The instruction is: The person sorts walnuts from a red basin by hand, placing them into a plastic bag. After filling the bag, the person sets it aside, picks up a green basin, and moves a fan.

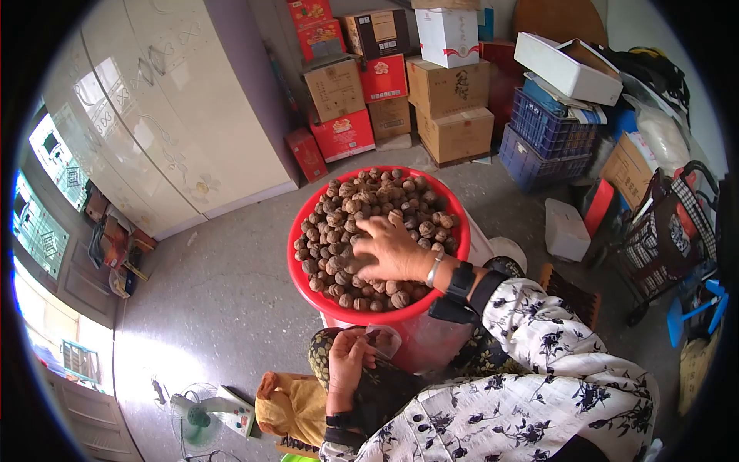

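Observation:
A red basin is heaped with brown walnuts in their shells. My right hand reaches over the heap from the right. Its fingers are spread and touch the walnuts, with the tips partly hidden; I see no nut gripped in it. Below the basin's near rim, close to my lap, my left hand is closed in a pinch on a small clear plastic bag. What the bag contains is hard to make out.
Stacked cartons line the back wall, beside blue crates topped by a white foam box. At right stands a checked trolley bag. A fan and a yellow cloth are at lower left, a cream cabinet at upper left.

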A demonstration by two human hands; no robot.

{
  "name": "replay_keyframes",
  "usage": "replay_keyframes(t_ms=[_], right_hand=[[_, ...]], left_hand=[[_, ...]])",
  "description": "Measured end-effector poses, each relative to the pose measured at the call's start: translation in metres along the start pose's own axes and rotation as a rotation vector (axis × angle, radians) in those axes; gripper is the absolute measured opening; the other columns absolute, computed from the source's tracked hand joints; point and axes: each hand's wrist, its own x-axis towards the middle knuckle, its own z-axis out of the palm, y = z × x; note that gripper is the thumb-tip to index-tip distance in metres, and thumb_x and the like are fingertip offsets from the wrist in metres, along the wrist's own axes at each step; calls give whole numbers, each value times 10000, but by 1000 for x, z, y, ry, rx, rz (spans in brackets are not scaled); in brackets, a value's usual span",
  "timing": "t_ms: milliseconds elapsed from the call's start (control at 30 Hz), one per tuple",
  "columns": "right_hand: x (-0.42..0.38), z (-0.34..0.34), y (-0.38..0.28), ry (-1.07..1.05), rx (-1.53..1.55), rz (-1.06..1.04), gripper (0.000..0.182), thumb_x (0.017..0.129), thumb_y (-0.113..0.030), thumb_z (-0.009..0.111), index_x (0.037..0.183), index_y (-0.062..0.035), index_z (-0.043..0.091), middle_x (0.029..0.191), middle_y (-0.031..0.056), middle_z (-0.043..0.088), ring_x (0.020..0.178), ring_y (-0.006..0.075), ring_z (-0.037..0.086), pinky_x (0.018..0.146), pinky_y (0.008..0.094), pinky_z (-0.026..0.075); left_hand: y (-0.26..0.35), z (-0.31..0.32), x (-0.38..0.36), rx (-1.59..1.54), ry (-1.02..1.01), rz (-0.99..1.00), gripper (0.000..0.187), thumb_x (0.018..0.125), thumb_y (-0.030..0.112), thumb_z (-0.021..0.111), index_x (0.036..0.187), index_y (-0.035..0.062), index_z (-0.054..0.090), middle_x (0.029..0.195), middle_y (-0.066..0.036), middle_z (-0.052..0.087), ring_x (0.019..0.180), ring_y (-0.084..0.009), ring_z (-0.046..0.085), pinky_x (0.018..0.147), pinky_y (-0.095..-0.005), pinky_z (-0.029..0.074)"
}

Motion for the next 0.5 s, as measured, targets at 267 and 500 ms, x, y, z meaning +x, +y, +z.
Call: replay_keyframes(t_ms=[267, 500], right_hand=[[95, 31, 18, 90, -197, 116, 557, 780, -606, 726, 1215, -260, 699, 1469, 120, 493, 1423, 398, 344, 1110, 727, 220], [107, 56, 25, -60, -230, 258, 511, 801, -533, 721, 1226, -258, 656, 1272, 71, 604, 1309, 332, 489, 1092, 723, 251]], left_hand=[[-2, -2, 3, -14, -11, -10, 158, 1026, 87, 555, 1163, 13, 581, 790, -51, 660, 608, -104, 603, 545, -247, 544], [-4, -4, 2, -35, -6, -5, 163, 1022, 88, 563, 1164, 10, 581, 788, -61, 663, 597, -112, 611, 536, -246, 544]])
